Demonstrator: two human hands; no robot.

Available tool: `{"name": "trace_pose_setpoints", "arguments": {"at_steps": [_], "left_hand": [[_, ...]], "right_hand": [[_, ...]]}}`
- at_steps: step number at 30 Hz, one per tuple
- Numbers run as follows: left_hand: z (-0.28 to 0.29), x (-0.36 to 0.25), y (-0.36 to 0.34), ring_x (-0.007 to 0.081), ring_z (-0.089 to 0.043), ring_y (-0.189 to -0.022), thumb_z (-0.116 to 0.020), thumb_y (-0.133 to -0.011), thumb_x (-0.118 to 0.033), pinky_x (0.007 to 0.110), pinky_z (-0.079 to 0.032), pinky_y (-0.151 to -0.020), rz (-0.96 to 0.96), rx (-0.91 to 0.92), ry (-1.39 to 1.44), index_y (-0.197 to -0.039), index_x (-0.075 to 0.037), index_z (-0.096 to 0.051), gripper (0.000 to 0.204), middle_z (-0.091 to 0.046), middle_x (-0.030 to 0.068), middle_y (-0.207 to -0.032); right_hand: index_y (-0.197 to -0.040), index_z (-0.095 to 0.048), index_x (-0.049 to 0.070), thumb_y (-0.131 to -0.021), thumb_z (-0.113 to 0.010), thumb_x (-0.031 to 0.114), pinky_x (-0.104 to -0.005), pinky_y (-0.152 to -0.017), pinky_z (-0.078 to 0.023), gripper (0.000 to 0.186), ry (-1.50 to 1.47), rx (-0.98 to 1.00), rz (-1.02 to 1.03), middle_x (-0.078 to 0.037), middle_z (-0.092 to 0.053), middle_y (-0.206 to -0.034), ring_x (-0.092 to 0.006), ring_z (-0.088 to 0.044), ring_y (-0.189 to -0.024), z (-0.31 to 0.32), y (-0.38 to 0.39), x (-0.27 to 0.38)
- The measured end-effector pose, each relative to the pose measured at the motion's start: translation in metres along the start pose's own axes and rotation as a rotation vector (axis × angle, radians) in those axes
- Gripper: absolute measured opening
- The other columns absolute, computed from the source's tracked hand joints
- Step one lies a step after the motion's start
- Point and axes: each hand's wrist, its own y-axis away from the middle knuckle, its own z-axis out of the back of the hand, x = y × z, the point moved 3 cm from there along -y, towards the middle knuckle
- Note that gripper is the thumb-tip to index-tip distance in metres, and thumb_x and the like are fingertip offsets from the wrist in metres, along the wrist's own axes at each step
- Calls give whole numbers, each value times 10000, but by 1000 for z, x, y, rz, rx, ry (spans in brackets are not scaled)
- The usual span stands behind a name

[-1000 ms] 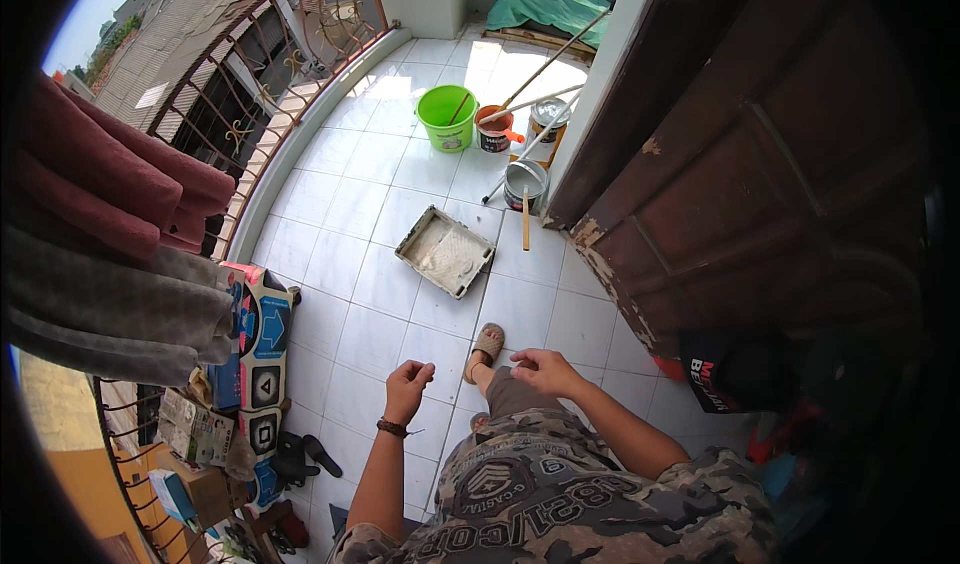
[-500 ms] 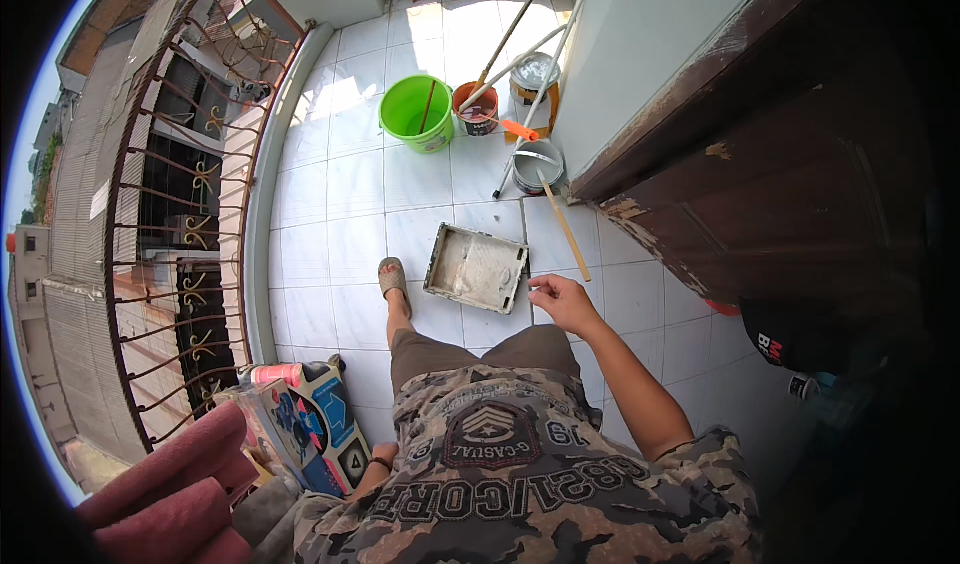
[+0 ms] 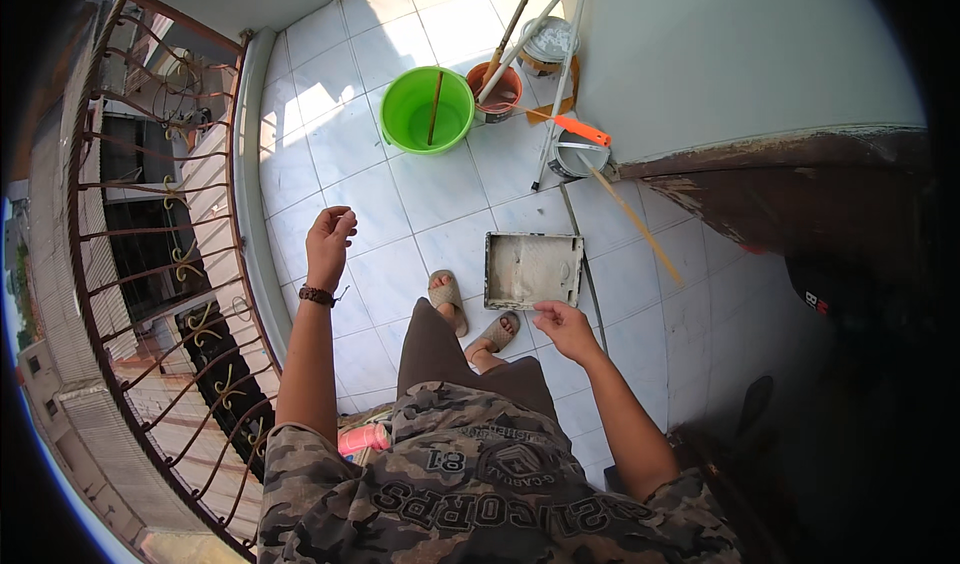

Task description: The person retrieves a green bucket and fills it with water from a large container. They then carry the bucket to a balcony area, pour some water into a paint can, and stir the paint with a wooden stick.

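Note:
My left hand (image 3: 330, 236) is raised over the tiles on the railing side, a braided band at its wrist. Its fingers are loosely bent and apart, and I see nothing in them. My right hand (image 3: 567, 331) hovers by the near edge of a paint tray (image 3: 530, 264), fingers half curled, apart and empty. That shallow rectangular tray has dark, worn rims and dried pale paint inside. Whether the right fingertips touch it I cannot tell. Beyond the tray stands a grey paint pail (image 3: 578, 154) with a wooden stick (image 3: 637, 226) leaning out of it.
A green bucket (image 3: 400, 114) holding a stick stands further off. Next to it are a reddish pail (image 3: 505, 89), a white-topped paint can (image 3: 550, 42), long poles (image 3: 520, 39) and an orange-handled tool (image 3: 582, 130). A metal railing (image 3: 235, 184) runs along the left, a brown door (image 3: 760, 184) at the right.
My left hand has come up from low beside my body to over the tiles. My view has turned and shifted forward, and both sandalled feet now show. The right hand stays near the tray.

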Motion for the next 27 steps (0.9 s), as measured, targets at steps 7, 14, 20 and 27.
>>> {"name": "trace_pose_setpoints", "arguments": {"at_steps": [7, 14, 20, 27], "left_hand": [[-66, 153, -81, 111, -607, -759, -680, -877, -261, 263, -508, -611, 532, 272, 4, -1108, -27, -610, 336, -649, 39, -936], [-94, 245, -304, 222, -592, -954, -709, -842, -347, 358, -520, -733, 551, 168, -91, -1265, 13, -498, 595, -592, 142, -1115], [-138, 195, -388, 400, -412, -1286, -696, -795, -261, 488, -335, -1065, -646, 174, -859, -1296, -12, -481, 600, -431, 254, -1371], [-176, 253, -388, 401, -474, -1228, -604, -767, -138, 535, -288, -1093, -794, 567, -1140, -1122, 2, -576, 383, -585, 229, -1160]], "right_hand": [[-1103, -657, 34, -864, -651, 142, -329, -799, -519, 262, 77, -148, -25, -141, -699, -959, -213, -677, -889, -39, -154, 35], [-1111, -617, 28, -826, -623, 61, -396, -916, -471, 288, 596, -116, 343, -124, -606, -1155, -287, -573, -1087, -95, -417, 122], [-1174, -602, 31, -861, -536, 155, -493, -1115, -274, 343, 1497, -147, 881, -147, -518, -1286, -310, -436, -1270, -164, -639, 122], [-1158, -600, 40, -883, -514, 185, -494, -943, -403, 323, 1848, 61, 287, -100, -606, -1018, -260, -582, -987, -158, -690, 103]]}}
